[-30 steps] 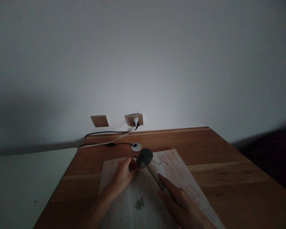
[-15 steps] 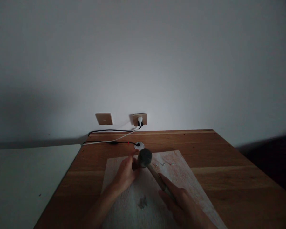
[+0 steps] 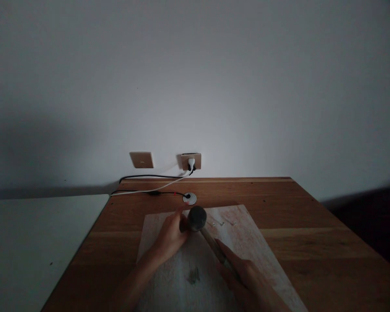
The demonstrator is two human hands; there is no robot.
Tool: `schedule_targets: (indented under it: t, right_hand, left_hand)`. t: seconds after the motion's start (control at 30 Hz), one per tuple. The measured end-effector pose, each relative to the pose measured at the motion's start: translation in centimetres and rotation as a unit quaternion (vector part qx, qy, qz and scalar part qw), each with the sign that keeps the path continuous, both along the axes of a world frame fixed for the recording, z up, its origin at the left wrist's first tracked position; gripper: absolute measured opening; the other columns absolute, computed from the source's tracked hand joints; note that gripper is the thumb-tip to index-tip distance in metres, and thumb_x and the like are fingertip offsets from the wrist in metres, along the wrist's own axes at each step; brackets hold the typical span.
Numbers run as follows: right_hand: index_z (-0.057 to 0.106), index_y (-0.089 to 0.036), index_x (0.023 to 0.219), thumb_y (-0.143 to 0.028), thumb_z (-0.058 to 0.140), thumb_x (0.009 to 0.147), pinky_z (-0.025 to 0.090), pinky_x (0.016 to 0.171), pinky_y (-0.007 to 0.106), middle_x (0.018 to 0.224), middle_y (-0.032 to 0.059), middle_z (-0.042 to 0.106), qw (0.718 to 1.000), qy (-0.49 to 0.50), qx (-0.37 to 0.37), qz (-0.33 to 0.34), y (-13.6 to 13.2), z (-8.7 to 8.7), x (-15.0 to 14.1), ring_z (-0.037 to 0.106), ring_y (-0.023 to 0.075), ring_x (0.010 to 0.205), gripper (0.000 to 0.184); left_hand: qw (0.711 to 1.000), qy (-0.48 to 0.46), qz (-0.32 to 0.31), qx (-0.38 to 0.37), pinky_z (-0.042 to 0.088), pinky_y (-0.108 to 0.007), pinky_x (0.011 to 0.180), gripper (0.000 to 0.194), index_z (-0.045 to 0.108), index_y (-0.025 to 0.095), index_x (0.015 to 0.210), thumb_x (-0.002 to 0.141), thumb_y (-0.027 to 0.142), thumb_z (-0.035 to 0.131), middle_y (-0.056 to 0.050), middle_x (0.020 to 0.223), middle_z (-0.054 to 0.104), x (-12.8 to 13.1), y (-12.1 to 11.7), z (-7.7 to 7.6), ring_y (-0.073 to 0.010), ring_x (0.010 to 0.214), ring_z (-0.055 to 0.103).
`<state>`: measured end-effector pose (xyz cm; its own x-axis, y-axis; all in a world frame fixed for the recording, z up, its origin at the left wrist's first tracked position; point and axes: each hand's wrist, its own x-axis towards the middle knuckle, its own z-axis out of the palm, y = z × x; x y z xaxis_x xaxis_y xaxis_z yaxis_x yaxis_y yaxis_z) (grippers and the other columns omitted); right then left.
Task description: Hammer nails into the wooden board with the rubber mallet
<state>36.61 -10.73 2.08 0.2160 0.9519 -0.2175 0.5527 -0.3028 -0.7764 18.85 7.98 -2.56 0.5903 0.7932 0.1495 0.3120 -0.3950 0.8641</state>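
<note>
My right hand [image 3: 242, 271] is wrapped round the handle of a mallet [image 3: 197, 218] with a dark, round head. The head is over the far part of a pale, worn board [image 3: 221, 247], right beside the fingers of my left hand [image 3: 172, 232]. That hand is closed near the board's far edge. The mallet head partly hides its fingertips, so what they pinch does not show. To the right of the head, several small nails [image 3: 222, 224] stand up from the board. A dark smudge [image 3: 193, 274] marks the board nearer to me.
The board lies on a brown wooden table [image 3: 312, 242]. Behind it are a round cable grommet [image 3: 190, 199] and black and white cables [image 3: 162, 188]. A wall socket [image 3: 196, 162] holds a white plug. A white surface [image 3: 35, 242] adjoins the table on the left.
The mallet head has come down slightly, and my right hand has lowered a little with it. My left hand stays in nearly the same place.
</note>
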Motion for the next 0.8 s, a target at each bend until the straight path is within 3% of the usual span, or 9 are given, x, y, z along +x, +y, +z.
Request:
schedule_targets:
  t: [0.1, 0.23, 0.33, 0.4, 0.47, 0.53, 0.7, 0.8]
  right_hand:
    - [0.055, -0.016, 0.156, -0.067, 0.04, 0.101, 0.057, 0.096, 0.044, 0.11, 0.0164, 0.082, 1.0, -0.012, -0.007, -0.021, -0.4, 0.3, 0.1, 0.076, 0.0338, 0.108, 0.076]
    - [0.055, -0.024, 0.156, -0.076, 0.045, 0.097, 0.061, 0.075, 0.033, 0.09, 0.0081, 0.08, 0.996, 0.003, 0.024, -0.089, -1.8, 2.8, -0.1, 0.074, 0.0228, 0.073, 0.08]
    - [0.053, -0.025, 0.157, -0.079, 0.051, 0.093, 0.06, 0.063, 0.028, 0.1, 0.0093, 0.08, 0.988, 0.056, 0.057, -0.135, -2.4, 4.4, -0.4, 0.074, 0.0214, 0.074, 0.084]
    - [0.054, -0.023, 0.157, -0.077, 0.053, 0.093, 0.061, 0.064, 0.027, 0.093, 0.0077, 0.081, 0.987, 0.069, 0.067, -0.13, -2.2, 4.6, -0.6, 0.075, 0.0224, 0.076, 0.083]
    - [0.054, -0.021, 0.156, -0.075, 0.049, 0.096, 0.061, 0.064, 0.028, 0.081, 0.0048, 0.079, 0.99, 0.063, 0.039, -0.117, -1.8, 4.0, -0.6, 0.075, 0.0217, 0.07, 0.081]
    - [0.056, -0.019, 0.155, -0.074, 0.044, 0.098, 0.061, 0.065, 0.03, 0.082, 0.0058, 0.081, 0.994, 0.053, 0.007, -0.097, -1.4, 3.0, -0.6, 0.076, 0.0222, 0.068, 0.08]
    - [0.059, -0.024, 0.153, -0.068, 0.046, 0.099, 0.059, 0.094, 0.037, 0.117, 0.0119, 0.084, 0.999, 0.001, -0.008, -0.054, -1.0, 0.2, -0.2, 0.077, 0.0318, 0.114, 0.071]
    - [0.055, -0.018, 0.155, -0.062, 0.045, 0.101, 0.058, 0.097, 0.039, 0.125, 0.0148, 0.081, 1.0, 0.001, -0.012, -0.018, -0.7, -0.3, -0.1, 0.076, 0.0324, 0.116, 0.071]
  left_hand:
    - [1.0, -0.002, 0.005, 0.01, 0.051, -0.029, 0.077, 0.062, 0.064, 0.022, 0.134, 0.074, 0.006, 0.066, 0.001, 0.086, 0.073, 0.1, 0.0, 0.1, -0.0188, 0.081, 0.069]
    - [1.0, 0.001, -0.01, 0.005, 0.051, -0.031, 0.078, 0.049, 0.068, 0.023, 0.127, 0.079, 0.014, 0.069, 0.001, 0.085, 0.074, 0.2, -0.1, 0.5, -0.019, 0.08, 0.069]
    - [1.0, 0.01, -0.022, 0.006, 0.052, -0.032, 0.083, 0.059, 0.062, 0.025, 0.137, 0.08, 0.013, 0.067, 0.002, 0.087, 0.075, 0.2, -0.2, 0.8, -0.0191, 0.082, 0.069]
    - [1.0, 0.003, -0.021, 0.008, 0.052, -0.033, 0.086, 0.063, 0.059, 0.025, 0.14, 0.079, 0.014, 0.069, 0.001, 0.093, 0.076, 0.1, -0.2, 0.8, -0.0198, 0.086, 0.069]
    - [1.0, -0.007, -0.012, 0.009, 0.052, -0.033, 0.085, 0.06, 0.061, 0.024, 0.137, 0.079, 0.016, 0.072, -0.001, 0.096, 0.075, 0.1, -0.2, 0.7, -0.0208, 0.089, 0.069]
    - [1.0, -0.013, 0.001, 0.01, 0.053, -0.032, 0.081, 0.053, 0.065, 0.023, 0.131, 0.079, 0.015, 0.073, -0.001, 0.093, 0.074, 0.1, -0.1, 0.5, -0.0208, 0.087, 0.069]
    - [1.0, -0.011, 0.016, 0.015, 0.053, -0.029, 0.079, 0.061, 0.067, 0.022, 0.131, 0.073, 0.004, 0.069, 0.0, 0.09, 0.074, 0.1, -0.1, 0.6, -0.0199, 0.084, 0.07]
    - [1.0, -0.007, 0.015, 0.022, 0.053, -0.029, 0.081, 0.061, 0.069, 0.022, 0.127, 0.07, 0.001, 0.069, 0.0, 0.092, 0.075, 0.1, 0.0, 0.8, -0.0204, 0.086, 0.071]
